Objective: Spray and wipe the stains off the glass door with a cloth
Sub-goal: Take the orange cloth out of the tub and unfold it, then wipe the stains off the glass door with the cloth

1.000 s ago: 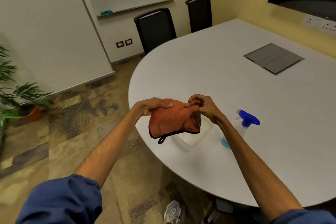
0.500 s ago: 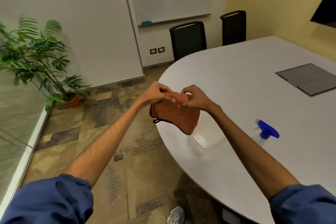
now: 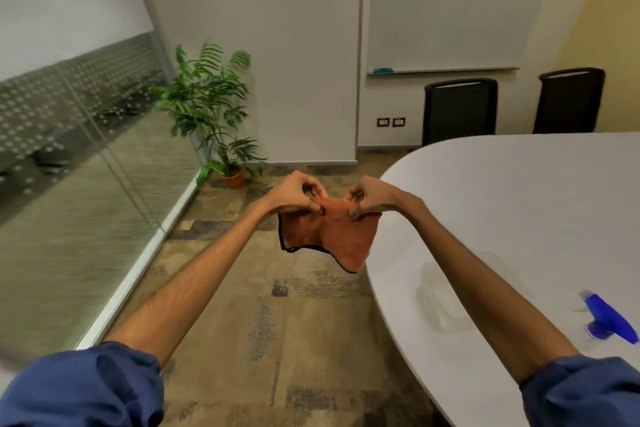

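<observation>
Cloth (image 3: pixel 332 239) hangs between our left hand (image 3: pixel 298 196) and right hand (image 3: pixel 369 198), fingers pinching its top edge to spread it; spray bottle (image 3: pixel 607 321) waits near the tabletop's (image 3: pixel 519 204) edge.

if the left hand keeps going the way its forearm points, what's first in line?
Probably nothing near: the left hand, pinching the cloth, points over open floor toward the potted plant and wall. Depth unclear.

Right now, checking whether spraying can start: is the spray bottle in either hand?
No, the spray bottle sits on the table while both hands hold the orange cloth.
</observation>
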`<state>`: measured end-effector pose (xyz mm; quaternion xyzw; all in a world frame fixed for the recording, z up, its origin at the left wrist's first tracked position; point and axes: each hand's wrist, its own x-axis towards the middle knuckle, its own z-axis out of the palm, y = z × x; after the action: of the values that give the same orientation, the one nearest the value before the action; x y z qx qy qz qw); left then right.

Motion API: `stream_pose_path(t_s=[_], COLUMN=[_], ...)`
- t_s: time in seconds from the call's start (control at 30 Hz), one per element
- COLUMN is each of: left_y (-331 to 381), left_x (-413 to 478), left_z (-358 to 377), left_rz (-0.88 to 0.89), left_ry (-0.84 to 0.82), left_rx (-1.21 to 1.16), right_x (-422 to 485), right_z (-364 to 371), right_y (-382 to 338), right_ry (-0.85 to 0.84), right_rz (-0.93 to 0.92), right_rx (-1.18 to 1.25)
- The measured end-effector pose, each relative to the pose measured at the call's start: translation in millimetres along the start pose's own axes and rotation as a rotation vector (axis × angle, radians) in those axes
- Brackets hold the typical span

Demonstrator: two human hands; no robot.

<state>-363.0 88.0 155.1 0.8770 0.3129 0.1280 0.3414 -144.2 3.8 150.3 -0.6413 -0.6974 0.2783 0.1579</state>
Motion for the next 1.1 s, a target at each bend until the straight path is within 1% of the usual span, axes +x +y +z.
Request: stream_pose_path(t_s=[0.1, 0.2, 0.43, 0.63, 0.9, 1.1], left_y=[-17, -38, -69, -75, -68, -64], left_x=[-43, -96, -237, -384, -580, -706], left_z=[-25, -49, -83, -94, -116, -123], left_rz=[-0.056, -0.123, -0.245, -0.371, -0.514, -0.624], left_ry=[0.062, 0.140, 0.356, 0.497, 0.772, 0.942], left_rx=[0.000, -0.046, -0.116, -0.118, -0.046, -0.014], right_x=[17, 31, 42, 21, -16, -45], right_z=[16, 35, 102, 184, 298, 369], right_y=[-39, -80, -187, -291, -444, -546], right_ry=[0.012, -0.021, -0.068, -0.090, -0.141, -0.267], right_rz=[-0.092, -0.173, -0.326, -0.497, -0.670, -0.737], right_rx=[0.032, 0.081, 0.103, 0.115, 0.207, 0.325])
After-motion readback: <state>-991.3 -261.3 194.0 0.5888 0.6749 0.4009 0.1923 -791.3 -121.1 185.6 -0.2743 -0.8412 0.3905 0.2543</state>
